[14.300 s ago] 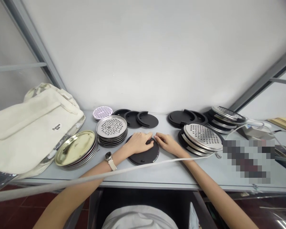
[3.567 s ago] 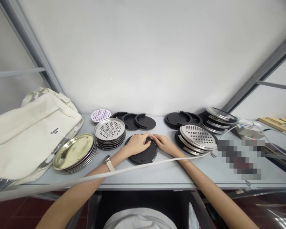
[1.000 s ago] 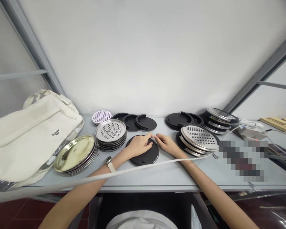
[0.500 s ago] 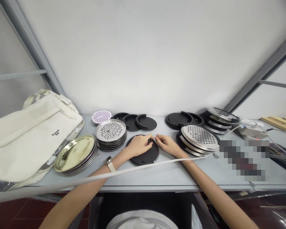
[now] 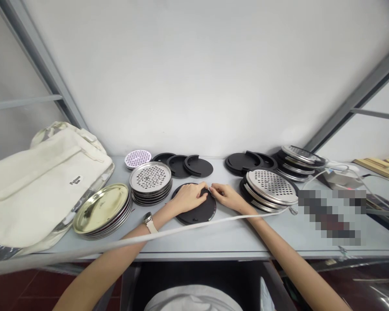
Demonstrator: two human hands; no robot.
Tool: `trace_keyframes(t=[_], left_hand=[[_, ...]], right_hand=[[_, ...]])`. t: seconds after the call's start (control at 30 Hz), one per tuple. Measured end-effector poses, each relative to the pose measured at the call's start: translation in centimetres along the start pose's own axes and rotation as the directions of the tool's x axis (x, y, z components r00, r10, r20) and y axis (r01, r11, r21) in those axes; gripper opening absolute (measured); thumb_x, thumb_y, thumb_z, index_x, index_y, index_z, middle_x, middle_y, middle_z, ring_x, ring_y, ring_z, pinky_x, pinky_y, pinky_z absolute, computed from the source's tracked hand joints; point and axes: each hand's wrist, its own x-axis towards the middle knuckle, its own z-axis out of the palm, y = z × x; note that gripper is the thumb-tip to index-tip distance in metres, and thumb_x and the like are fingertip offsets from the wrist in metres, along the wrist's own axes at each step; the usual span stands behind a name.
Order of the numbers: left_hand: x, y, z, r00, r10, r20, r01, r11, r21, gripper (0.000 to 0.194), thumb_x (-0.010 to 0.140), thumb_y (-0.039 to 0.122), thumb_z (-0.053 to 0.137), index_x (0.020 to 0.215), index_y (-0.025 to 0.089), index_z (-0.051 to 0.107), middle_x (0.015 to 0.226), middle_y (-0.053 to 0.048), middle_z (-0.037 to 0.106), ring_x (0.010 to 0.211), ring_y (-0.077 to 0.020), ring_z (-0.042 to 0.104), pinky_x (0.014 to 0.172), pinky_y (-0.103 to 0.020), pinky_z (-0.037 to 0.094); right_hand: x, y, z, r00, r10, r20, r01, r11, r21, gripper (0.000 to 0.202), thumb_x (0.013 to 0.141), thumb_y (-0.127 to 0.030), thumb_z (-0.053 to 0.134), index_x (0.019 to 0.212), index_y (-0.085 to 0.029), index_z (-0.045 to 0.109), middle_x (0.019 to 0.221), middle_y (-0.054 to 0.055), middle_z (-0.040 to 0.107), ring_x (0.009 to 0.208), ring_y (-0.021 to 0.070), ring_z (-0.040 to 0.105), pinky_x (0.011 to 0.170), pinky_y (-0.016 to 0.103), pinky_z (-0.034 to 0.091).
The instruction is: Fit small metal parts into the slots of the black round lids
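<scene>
A black round disc (image 5: 197,212) lies on the grey table in front of me, with a small hole near its front edge. My left hand (image 5: 190,197) rests over the disc's back left part, its fingers bent at the far rim. At the right rim, my right hand (image 5: 225,196) is closed in a pinch, its fingertips close to the left ones. Whatever sits between the fingertips is too small to make out. Left of the disc stands a stack of perforated metal discs (image 5: 151,178); to the right is another stack with a perforated top (image 5: 271,186).
Gold-topped plates (image 5: 102,208) and a cream bag (image 5: 45,185) occupy the left. Black ring-shaped parts (image 5: 199,166) lie along the wall, beside a lilac perforated disc (image 5: 138,158). A white cable (image 5: 181,232) crosses in front of my forearms. More metal discs (image 5: 300,155) stand back right.
</scene>
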Motion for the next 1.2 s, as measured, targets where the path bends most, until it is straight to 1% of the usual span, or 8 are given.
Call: trace_keyframes(t=[0.2,0.5,0.67,0.8,0.93,1.2], left_hand=[[-0.06,0.24,-0.35,1.000,-0.012,0.008,0.012,1.000,-0.012,0.021,0.087,0.032,0.046,0.102,0.022,0.056,0.071,0.001,0.060,0.061,-0.0147,0.056,0.056,-0.025,0.036],[-0.08,0.11,-0.30,0.999,0.035,-0.018,-0.035,0.999,-0.008,0.020,0.088,0.030,0.046,0.101,0.021,0.057,0.074,0.000,0.061,0.061,-0.0147,0.055,0.055,-0.024,0.036],[-0.06,0.09,-0.19,1.000,0.020,-0.008,-0.020,1.000,-0.020,0.021,0.087,0.031,0.046,0.100,0.021,0.058,0.073,0.000,0.061,0.062,-0.0144,0.055,0.057,-0.024,0.037],[-0.02,0.06,-0.11,1.000,0.015,-0.008,-0.015,0.999,-0.043,0.024,0.087,0.031,0.047,0.106,0.023,0.059,0.069,0.002,0.059,0.060,-0.0140,0.054,0.055,-0.023,0.035],[-0.01,0.06,-0.17,1.000,0.021,-0.015,-0.022,0.998,-0.056,0.024,0.086,0.030,0.048,0.106,0.023,0.060,0.068,0.002,0.058,0.059,-0.0133,0.054,0.054,-0.023,0.035],[0.02,0.25,-0.34,1.000,-0.001,0.003,0.001,0.997,-0.079,0.024,0.086,0.030,0.049,0.106,0.023,0.060,0.067,0.002,0.057,0.059,-0.0129,0.054,0.057,-0.024,0.038]], right_hand=[[-0.07,-0.24,-0.11,1.000,0.000,-0.011,0.000,1.000,-0.006,0.035,0.092,-0.037,0.036,0.062,-0.018,0.037,0.055,-0.005,0.034,0.052,0.0086,0.033,0.051,0.023,0.025],[-0.10,-0.67,-0.31,0.999,-0.001,-0.032,0.001,1.000,-0.010,0.035,0.090,-0.037,0.037,0.062,-0.018,0.039,0.055,-0.005,0.034,0.052,0.0089,0.032,0.051,0.023,0.025],[-0.08,-0.59,-0.37,1.000,-0.003,0.002,0.003,1.000,-0.014,0.034,0.090,-0.036,0.037,0.061,-0.018,0.038,0.055,-0.005,0.034,0.052,0.0087,0.032,0.052,0.023,0.024],[-0.06,-0.38,-0.29,1.000,0.003,0.028,-0.003,1.000,-0.014,0.035,0.090,-0.037,0.037,0.060,-0.018,0.036,0.055,-0.006,0.032,0.052,0.0086,0.030,0.051,0.023,0.023],[-0.06,-0.35,-0.23,0.999,0.007,0.050,-0.006,1.000,-0.014,0.035,0.090,-0.036,0.037,0.060,-0.018,0.036,0.054,-0.006,0.030,0.052,0.0083,0.029,0.050,0.023,0.023],[-0.11,-0.30,-0.15,0.999,0.001,0.040,-0.001,1.000,-0.006,0.033,0.088,-0.034,0.038,0.060,-0.018,0.038,0.054,-0.006,0.031,0.051,0.0082,0.030,0.049,0.023,0.023]])
